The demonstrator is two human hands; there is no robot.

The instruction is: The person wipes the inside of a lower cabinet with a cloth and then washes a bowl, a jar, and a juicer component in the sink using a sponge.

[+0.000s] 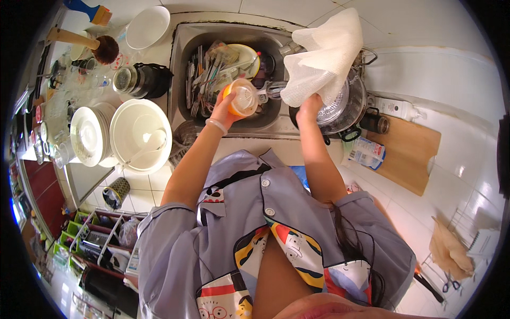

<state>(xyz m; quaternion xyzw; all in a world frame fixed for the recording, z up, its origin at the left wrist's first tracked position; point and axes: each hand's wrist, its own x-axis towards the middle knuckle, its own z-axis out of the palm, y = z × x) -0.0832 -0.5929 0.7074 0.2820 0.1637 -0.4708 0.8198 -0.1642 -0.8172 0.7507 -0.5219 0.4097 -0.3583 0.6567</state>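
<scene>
My left hand point(228, 108) grips an orange-rimmed cup with a translucent ribbed top point(244, 97), apparently a citrus juicer. It is held above the steel sink point(275, 124). A shiny metal faucet spout point(275, 90) points toward the cup. My right hand point(310, 108) reaches up under a cream mesh cloth point(324, 60); its fingers are hidden, so what they touch cannot be told. In the basin lie chopsticks and forks point(195, 85), a yellow-rimmed plate point(249, 56) and a dark bottle point(263, 67). Beside my right wrist stands a steel pot point(356, 99) with a shiny ridged metal piece point(334, 103) inside.
Left of the sink stand a large white bowl point(135, 119) holding a ladle point(153, 141), stacked plates point(85, 135), a black-wrapped flask point(149, 81) and a round brush point(106, 50). On the right are a wooden cutting board point(414, 151), a printed packet point(366, 153) and a dark jar point(374, 121).
</scene>
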